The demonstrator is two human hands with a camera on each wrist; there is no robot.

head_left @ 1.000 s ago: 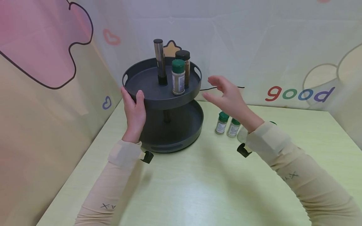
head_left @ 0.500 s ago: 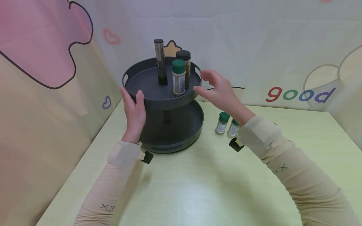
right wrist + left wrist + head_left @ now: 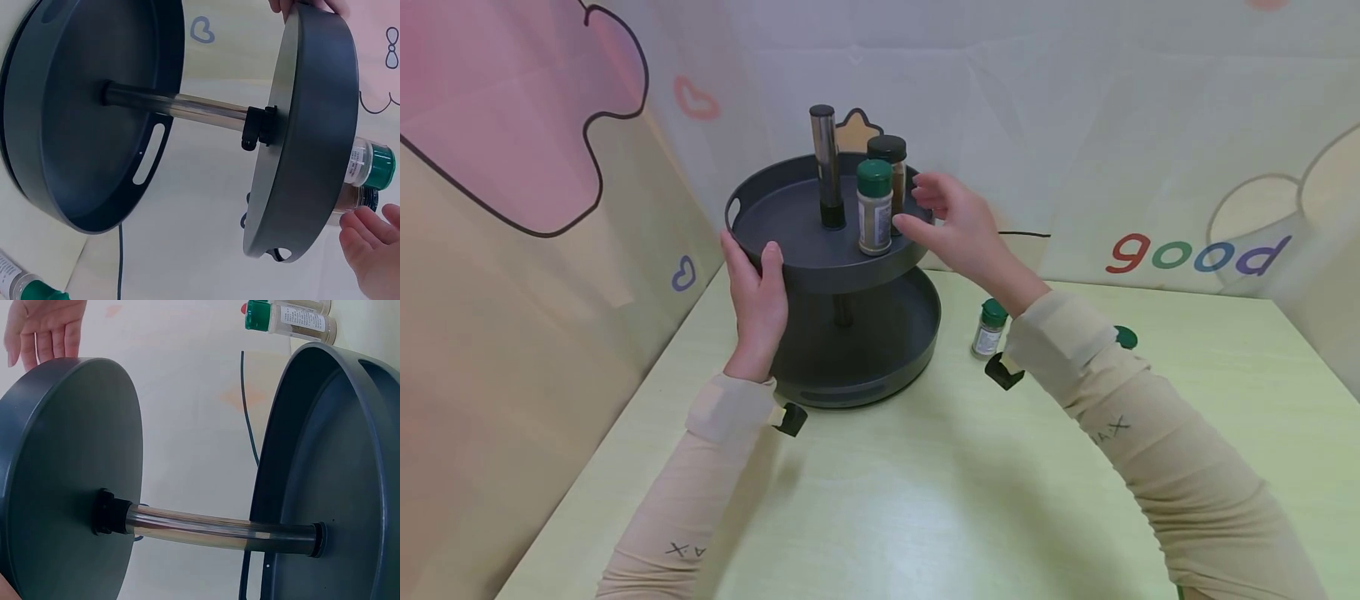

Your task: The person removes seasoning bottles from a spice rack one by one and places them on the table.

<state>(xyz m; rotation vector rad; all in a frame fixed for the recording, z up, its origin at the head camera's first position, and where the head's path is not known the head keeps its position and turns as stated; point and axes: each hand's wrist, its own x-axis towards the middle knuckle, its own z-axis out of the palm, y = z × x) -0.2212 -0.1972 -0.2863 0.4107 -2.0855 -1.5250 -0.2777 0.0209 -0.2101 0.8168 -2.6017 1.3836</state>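
Observation:
A dark grey two-tier round tray [image 3: 790, 277] stands on the table with a metal post [image 3: 825, 158] up its middle. My left hand [image 3: 756, 312] holds the upper tier's left side, thumb on the front wall. On the upper tier stand a green-capped spice jar [image 3: 875, 212] and, behind it, a black-capped jar [image 3: 887, 148] with brown contents. My right hand [image 3: 962, 229] reaches over the tier's right rim, thumb and fingers apart, fingertips close beside both jars. In the right wrist view its fingers [image 3: 369, 231] come right up to the black-capped jar [image 3: 370, 199].
Another green-capped spice jar [image 3: 988, 329] stands on the table right of the tray. A further green cap [image 3: 1125, 337] shows from behind my right sleeve. The lower tier [image 3: 880, 367] holds nothing visible. A printed cloth [image 3: 1075, 125] hangs behind, with a dark cord [image 3: 1026, 234] before it.
My right hand has moved left, from beside the tray to over its right rim next to the jars. My left hand and the tray have stayed put.

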